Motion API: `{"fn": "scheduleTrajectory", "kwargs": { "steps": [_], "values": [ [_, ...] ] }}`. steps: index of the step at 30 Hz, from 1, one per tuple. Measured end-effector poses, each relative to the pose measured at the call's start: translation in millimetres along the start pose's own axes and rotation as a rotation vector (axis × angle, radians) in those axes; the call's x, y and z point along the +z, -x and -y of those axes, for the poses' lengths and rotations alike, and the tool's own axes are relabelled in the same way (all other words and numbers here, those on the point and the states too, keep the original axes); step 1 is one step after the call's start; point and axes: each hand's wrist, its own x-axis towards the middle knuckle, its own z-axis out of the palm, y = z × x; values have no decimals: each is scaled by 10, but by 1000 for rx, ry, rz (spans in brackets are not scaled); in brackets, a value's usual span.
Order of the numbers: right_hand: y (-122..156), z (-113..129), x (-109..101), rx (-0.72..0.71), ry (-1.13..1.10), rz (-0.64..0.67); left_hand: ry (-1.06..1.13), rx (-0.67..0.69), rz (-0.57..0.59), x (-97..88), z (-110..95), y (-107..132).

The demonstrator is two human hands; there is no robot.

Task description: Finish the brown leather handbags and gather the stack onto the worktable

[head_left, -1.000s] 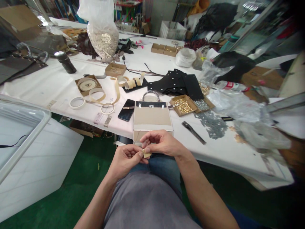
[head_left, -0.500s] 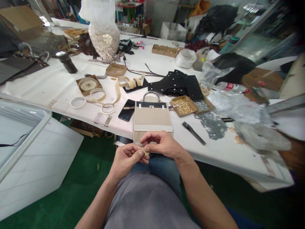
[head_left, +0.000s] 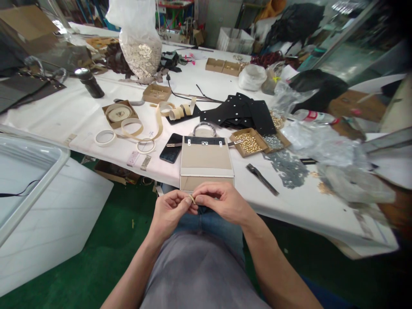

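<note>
Over my lap, just below the table edge, my left hand point(head_left: 170, 210) and my right hand point(head_left: 220, 199) meet fingertip to fingertip. Both pinch a small beige strip piece point(head_left: 192, 198), which is mostly hidden by the fingers. Directly beyond the hands a beige handbag point(head_left: 206, 162) with a black top band and metal fittings lies flat at the front edge of the white table point(head_left: 80, 116).
A black phone point(head_left: 171, 148), tape rolls point(head_left: 104, 138), beige strap loops point(head_left: 175, 111), a box of gold rivets point(head_left: 247, 142), black leather panels point(head_left: 241, 112) and a dark tool point(head_left: 261, 178) lie on the table. A bag of metal parts point(head_left: 140, 47) stands behind. A white tub point(head_left: 38, 171) sits left.
Both hands have risen slightly toward the bag's front edge. The fingertips have closed tighter on the beige piece, which now shows less.
</note>
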Motion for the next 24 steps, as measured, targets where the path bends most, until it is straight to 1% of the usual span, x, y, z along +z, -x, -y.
{"fn": "scheduleTrajectory", "kwargs": {
  "steps": [6, 12, 19, 21, 24],
  "values": [
    [78, 63, 109, -26, 104, -68, -55, 2, -79, 28, 22, -7],
    [82, 90, 163, -3, 144, -76, -168, 53, -76, 36, 57, 4],
    [72, 98, 233, -35, 315, -127, -332, 138, -66, 10, 69, 43],
    [70, 103, 235, -57, 355, -117, -365, 146, -69, 10, 62, 56],
    [60, 110, 231, -94, 386, -104, -353, 128, -76, 10, 70, 67]
  ]
}}
